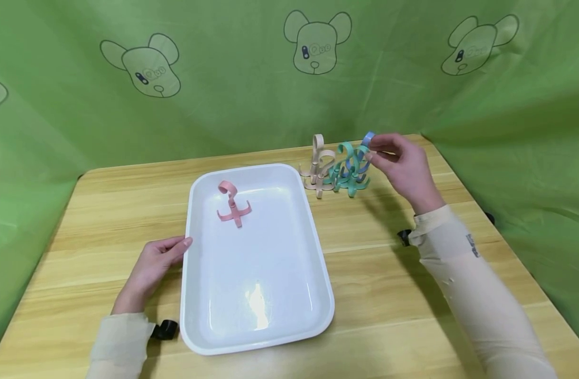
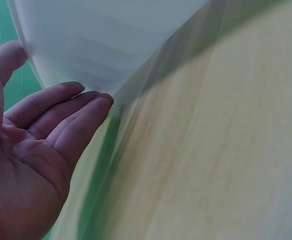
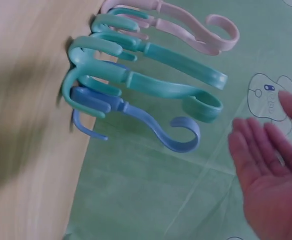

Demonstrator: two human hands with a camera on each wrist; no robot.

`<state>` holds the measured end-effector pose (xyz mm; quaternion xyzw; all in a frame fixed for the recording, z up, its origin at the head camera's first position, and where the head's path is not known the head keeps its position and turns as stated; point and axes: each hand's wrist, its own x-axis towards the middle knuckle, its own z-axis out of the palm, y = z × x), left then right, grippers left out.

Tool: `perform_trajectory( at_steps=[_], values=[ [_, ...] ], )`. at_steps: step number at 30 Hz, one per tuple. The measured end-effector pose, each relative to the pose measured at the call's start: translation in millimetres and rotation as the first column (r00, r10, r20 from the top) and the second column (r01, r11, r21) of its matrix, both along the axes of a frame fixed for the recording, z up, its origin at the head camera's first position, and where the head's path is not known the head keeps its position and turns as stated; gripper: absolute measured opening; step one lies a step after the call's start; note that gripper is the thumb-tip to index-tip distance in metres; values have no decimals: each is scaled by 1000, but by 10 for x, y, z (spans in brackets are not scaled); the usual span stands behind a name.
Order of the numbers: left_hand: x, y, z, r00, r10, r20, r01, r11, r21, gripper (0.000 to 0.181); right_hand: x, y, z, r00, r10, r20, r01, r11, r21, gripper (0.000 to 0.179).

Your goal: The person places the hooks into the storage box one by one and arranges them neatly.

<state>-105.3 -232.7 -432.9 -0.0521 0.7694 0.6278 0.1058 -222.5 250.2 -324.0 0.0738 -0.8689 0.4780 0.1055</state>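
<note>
At the left side of the white tray [image 1: 258, 263], my left hand [image 1: 158, 258] holds the rim, thumb over the edge and fingers against the outer wall. The left wrist view shows those fingers [image 2: 81, 117] nearly straight below the tray's wall. My right hand [image 1: 403, 163] is beside a cluster of four-claw hooks at the back right. In the right wrist view its fingers are apart from the curled end of the blue hook [image 3: 150, 122]. Teal hooks [image 3: 155, 85] stand beside it, then pale pink ones [image 3: 195, 25]. A pink hook [image 1: 233, 210] stands inside the tray.
The wooden table [image 1: 114, 210] ends at a green curtain [image 1: 232, 105] with printed animal heads, behind and at the sides. Black wrist-worn pieces [image 1: 166, 330] show at both cuffs.
</note>
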Motion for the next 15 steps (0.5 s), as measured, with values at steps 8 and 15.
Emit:
perform_trajectory(
  at_steps=[8, 15],
  values=[
    [-5, 2, -7, 1000, -3, -2, 3, 1000, 5, 55, -100, 5, -123, 996, -91, 6, 91, 996, 22, 39],
    [2, 3, -10, 1000, -4, 11, 4, 1000, 16, 57, -182, 15, -226, 993, -113, 42, 111, 993, 49, 40]
  ],
)
